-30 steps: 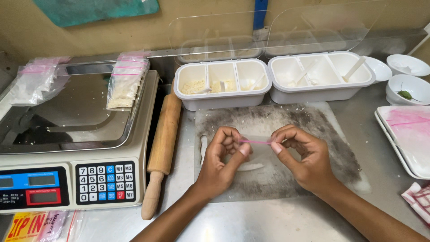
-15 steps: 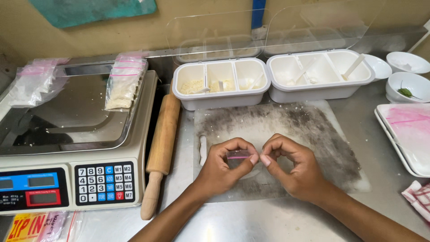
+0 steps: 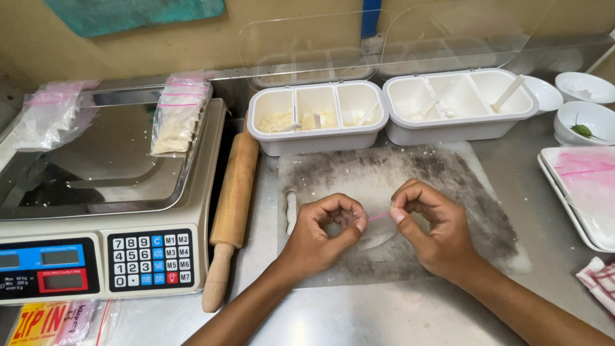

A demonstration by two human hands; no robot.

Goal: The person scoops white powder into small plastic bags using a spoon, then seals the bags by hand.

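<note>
Pink-edged clear bag (image 3: 378, 218), pinched by left hand (image 3: 323, 230), right hand (image 3: 432, 227)

tray (image 3: 580, 192) cut by right edge; checked cloth (image 3: 599, 282) too.

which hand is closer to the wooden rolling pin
Left. The left hand is just right of the rolling pin, on the board; the right hand is farther right, beyond the left hand.

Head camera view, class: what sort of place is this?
Probably a small food-packing station: a digital weighing scale with filled zip bags on it, divided white ingredient containers, and a wooden rolling pin on a steel counter.
</note>
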